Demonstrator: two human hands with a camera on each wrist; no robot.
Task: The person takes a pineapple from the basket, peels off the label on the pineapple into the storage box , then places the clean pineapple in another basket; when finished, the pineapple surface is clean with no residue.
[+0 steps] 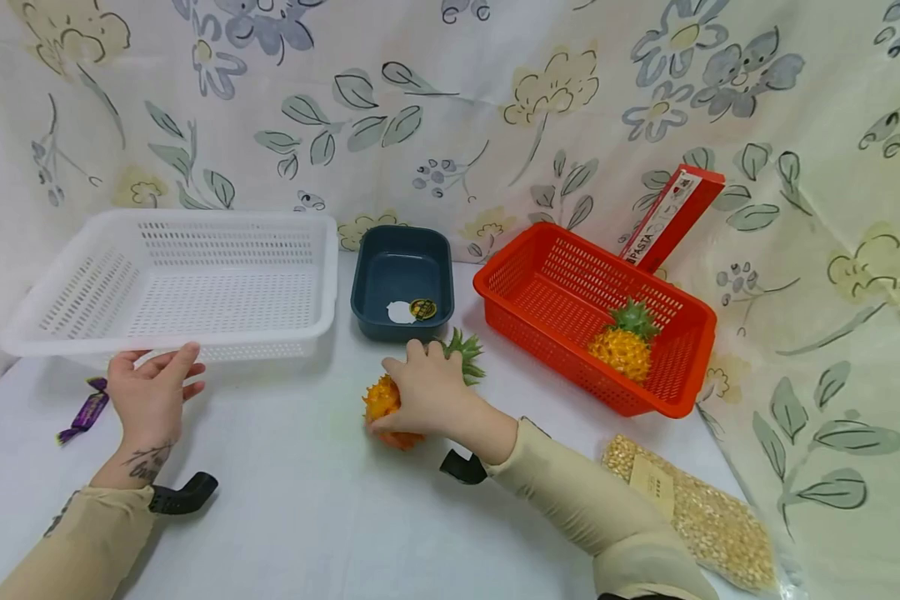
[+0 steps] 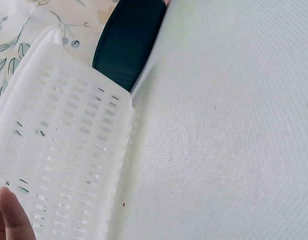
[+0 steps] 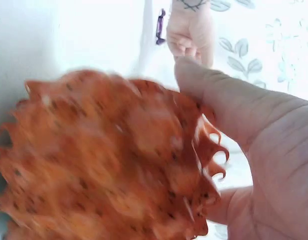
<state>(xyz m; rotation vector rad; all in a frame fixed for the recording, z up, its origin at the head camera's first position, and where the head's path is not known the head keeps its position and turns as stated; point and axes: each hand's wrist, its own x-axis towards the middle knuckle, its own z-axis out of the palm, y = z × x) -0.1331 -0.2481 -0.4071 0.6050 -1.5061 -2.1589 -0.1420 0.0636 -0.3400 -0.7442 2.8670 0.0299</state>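
Observation:
My right hand (image 1: 435, 392) grips an orange, spiky pineapple (image 1: 381, 400) above the middle of the table, its green crown pointing to the back right. In the right wrist view the pineapple (image 3: 109, 160) fills much of the picture, with the thumb (image 3: 218, 90) along its side. At the front rim of a white slotted basket (image 1: 195, 342) is my left hand (image 1: 150, 396), its fingers loosely bent. The left wrist view shows only fingertips (image 2: 14, 215) beside the basket's wall; whether they touch it I cannot tell.
A dark blue tub (image 1: 401, 329) stands at the back centre. The red basket (image 1: 547, 342) on the right holds another pineapple (image 1: 622, 350); a red pasta box (image 1: 675, 218) leans behind it. A bag of yellow kernels (image 1: 720, 525) lies front right, a purple-wrapped candy (image 1: 88, 411) left.

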